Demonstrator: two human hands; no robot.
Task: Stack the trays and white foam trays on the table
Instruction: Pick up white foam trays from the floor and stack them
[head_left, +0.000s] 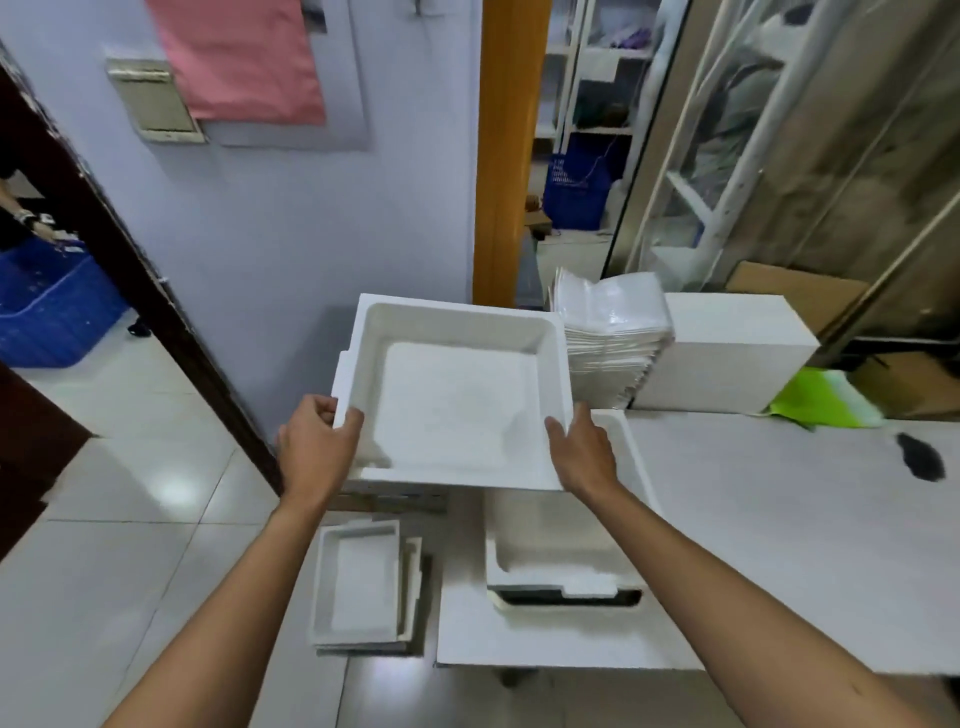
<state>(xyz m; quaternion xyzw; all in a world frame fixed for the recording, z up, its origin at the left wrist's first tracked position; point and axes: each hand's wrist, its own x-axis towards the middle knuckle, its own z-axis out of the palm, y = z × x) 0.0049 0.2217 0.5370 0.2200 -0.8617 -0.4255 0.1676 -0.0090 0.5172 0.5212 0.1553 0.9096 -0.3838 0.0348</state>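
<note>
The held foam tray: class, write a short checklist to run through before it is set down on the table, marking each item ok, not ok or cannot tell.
1. Left hand grips the white foam tray at its left rim: ok.
2. Right hand grips the right rim: ok.
3. Held tray empty: ok.
4. Tray on the table below, open side up: ok.
5. That tray empty: cannot tell, partly hidden.
6. Floor trays moved to the table: not ok.

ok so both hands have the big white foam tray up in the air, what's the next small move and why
Probably carry the large square white foam tray right and lower it onto the white foam tray on the table: both hands grip it, open side up.
</note>
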